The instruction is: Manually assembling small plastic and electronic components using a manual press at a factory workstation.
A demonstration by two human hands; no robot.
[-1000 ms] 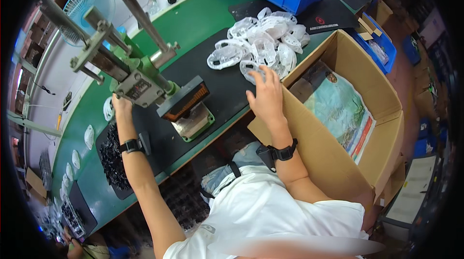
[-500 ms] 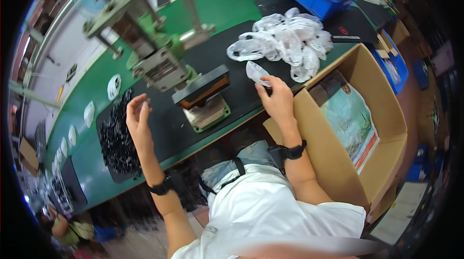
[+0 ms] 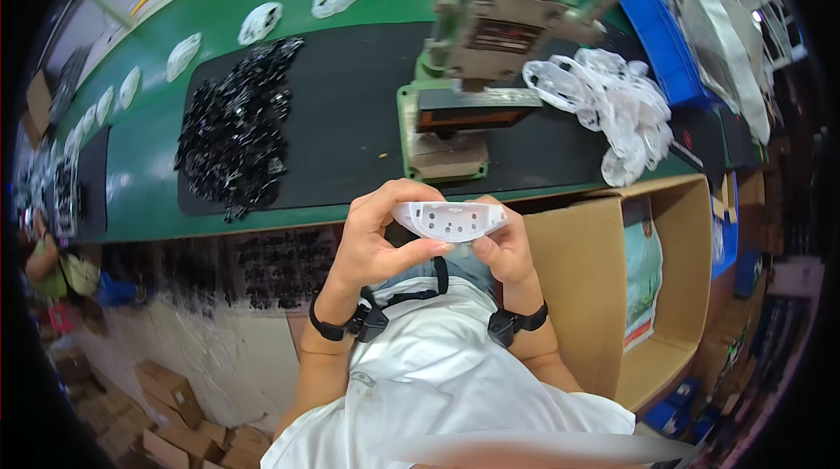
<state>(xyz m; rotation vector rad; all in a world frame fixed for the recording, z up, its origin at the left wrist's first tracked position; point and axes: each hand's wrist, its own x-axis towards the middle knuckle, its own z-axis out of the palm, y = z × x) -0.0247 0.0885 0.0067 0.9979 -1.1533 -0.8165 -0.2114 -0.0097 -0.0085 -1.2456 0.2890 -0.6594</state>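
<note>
Close to my body, at the bench's front edge, I hold a white curved plastic shell (image 3: 451,222) with a row of small holes facing up at me. My left hand (image 3: 374,240) pinches one end, thumb along its lower edge. The other end sits between the thumb and fingers of my right hand (image 3: 507,250). Just beyond my hands stands a green bench press (image 3: 464,49) with a dark rectangular head over its metal base. A heap of glossy black small parts (image 3: 236,123) lies on the mat to the left.
Translucent white plastic pieces (image 3: 612,106) are piled right of the press. Several single white pieces (image 3: 260,23) stand in a row along the green bench (image 3: 140,171). An open cardboard box (image 3: 573,294) stands at my right, below a blue bin (image 3: 661,31).
My right hand has brought a white shell from beside the white pile to my front. My left hand, empty before, has come in and gripped it too. The view has swung round.
</note>
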